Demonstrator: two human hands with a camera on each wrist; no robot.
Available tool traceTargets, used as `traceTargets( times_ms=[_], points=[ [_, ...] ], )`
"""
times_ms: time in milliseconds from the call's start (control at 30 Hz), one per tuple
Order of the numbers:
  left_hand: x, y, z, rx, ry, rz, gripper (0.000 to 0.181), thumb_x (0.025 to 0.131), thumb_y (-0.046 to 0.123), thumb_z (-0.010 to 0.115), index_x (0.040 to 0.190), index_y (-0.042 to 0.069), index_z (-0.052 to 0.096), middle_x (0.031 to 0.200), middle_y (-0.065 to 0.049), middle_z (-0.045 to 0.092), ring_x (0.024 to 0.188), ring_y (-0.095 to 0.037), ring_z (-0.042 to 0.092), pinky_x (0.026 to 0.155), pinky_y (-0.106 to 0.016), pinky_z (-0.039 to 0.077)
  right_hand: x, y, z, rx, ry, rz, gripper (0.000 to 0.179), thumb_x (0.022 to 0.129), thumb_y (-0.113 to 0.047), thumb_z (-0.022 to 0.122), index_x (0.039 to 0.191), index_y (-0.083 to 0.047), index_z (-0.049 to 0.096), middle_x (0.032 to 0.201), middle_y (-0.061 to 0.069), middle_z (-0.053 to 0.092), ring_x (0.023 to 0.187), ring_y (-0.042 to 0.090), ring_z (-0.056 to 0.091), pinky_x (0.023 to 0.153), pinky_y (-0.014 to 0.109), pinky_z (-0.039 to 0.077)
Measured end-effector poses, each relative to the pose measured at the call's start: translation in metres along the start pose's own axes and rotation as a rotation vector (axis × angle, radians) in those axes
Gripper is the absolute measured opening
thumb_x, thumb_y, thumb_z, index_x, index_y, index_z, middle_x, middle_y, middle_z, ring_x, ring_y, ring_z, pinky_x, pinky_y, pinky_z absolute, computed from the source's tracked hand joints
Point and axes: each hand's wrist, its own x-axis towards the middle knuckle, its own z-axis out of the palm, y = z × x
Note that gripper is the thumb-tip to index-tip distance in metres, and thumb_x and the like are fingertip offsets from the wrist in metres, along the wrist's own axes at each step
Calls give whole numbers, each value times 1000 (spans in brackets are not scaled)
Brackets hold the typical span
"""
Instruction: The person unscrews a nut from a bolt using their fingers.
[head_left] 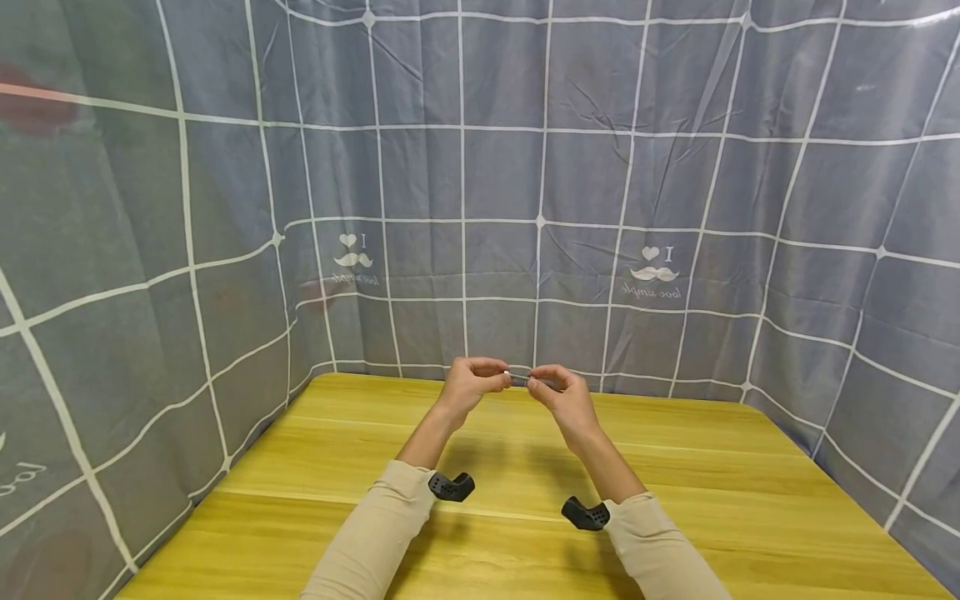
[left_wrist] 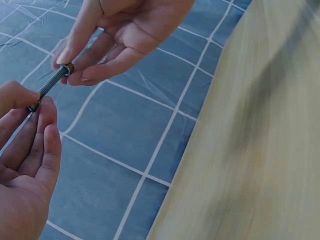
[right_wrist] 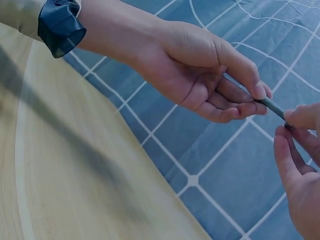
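A grey metal bolt (left_wrist: 52, 81) with a threaded shaft spans the gap between both hands, held up above the table's far part. My left hand (head_left: 468, 387) pinches one end between thumb and fingertips. At the other end, the thumb and fingers of my right hand (head_left: 568, 402) pinch a small brownish piece (left_wrist: 70, 66), seen in the left wrist view; whether it is a nut or the bolt's head I cannot tell. In the right wrist view the shaft looks like a thin dark rod, its ends covered by fingertips.
Below the hands lies a yellow wood-grain table (head_left: 330, 467). Grey curtains (head_left: 502, 175) with white grid lines stand behind it and along both sides. Black curved wrist devices (head_left: 452, 487) sit at the cuffs of the beige sleeves (head_left: 375, 533).
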Motion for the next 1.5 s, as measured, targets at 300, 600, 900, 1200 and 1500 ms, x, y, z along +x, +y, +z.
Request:
traceTargets(
  times_ms=[300, 600, 900, 1200, 1500],
  points=[
    [1, -1, 0, 8, 5, 2, 18, 91, -1, 77, 107, -9, 75, 96, -12, 77, 87, -20, 73, 84, -37, 60, 1, 0, 2, 43, 63, 18, 24, 104, -7, 65, 119, 11, 64, 107, 17, 66, 97, 27, 70, 88, 34, 59],
    [-1, 4, -1, 8, -4, 17, 17, 92, -2, 75, 107, -11, 74, 95, -12, 77, 85, -18, 72, 84, -36, 59, 1, -1, 0, 31, 40, 7, 29, 102, -5, 67, 127, 10, 62, 119, 18, 63, 106, 34, 66, 92, 35, 57],
    [-1, 1, 0, 11, -11, 15, 22, 93, 1, 75, 111, -12, 73, 100, -16, 76, 87, -18, 72, 86, -37, 59, 1, 0, 0, 20, 42, -1, 22, 101, 0, 66, 118, 13, 65, 109, 18, 67, 98, 23, 67, 90, 29, 56],
    [0, -1, -1, 15, 0, 20, 22, 92, 0, 76, 110, -12, 73, 97, -12, 77, 88, -21, 73, 86, -38, 59, 2, 0, 2, 89, 63, 34, 23, 104, -5, 63, 120, 11, 64, 105, 17, 67, 96, 25, 68, 89, 33, 58],
    [0, 0, -1, 22, -4, 17, 19, 92, 1, 78, 108, -9, 75, 99, -14, 77, 89, -22, 73, 87, -40, 59, 1, 0, 1, 42, 30, 24, 30, 102, -3, 65, 131, 8, 61, 129, 23, 57, 109, 31, 64, 92, 32, 56]
  ],
)
